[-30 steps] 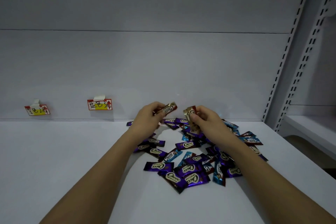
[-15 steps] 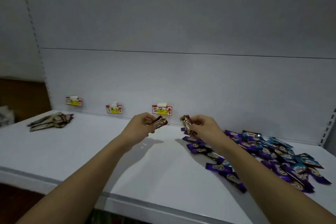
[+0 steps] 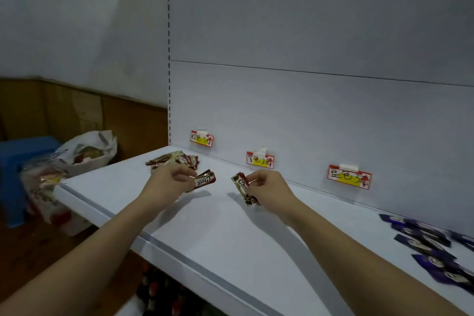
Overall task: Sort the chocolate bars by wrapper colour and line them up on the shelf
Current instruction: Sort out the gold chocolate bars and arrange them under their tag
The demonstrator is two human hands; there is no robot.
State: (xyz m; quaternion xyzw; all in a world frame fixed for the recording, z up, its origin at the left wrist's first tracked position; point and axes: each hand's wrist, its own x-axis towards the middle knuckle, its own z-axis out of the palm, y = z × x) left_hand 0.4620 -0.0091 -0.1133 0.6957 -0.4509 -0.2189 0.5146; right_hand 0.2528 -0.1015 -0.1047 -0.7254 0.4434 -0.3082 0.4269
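left hand (image 3: pixel 168 182) pinching brown choco bar (image 3: pixel 204 181), right hand (image 3: pixel 266 191) gripping another brown bar (image 3: pixel 242 187), both over shelf (image 3: pixel 230 236), just right of brown pile (image 3: pixel 174 161). purple bars (image 3: pixel 425 244) far right of pile.

Two bare forearms in shot, no sleeves anywhere up to the frame's edge. The left hand (image 3: pixel 169 182) and right hand (image 3: pixel 266 188) carry no rings, no watch, no gloves; both wrists are plain.
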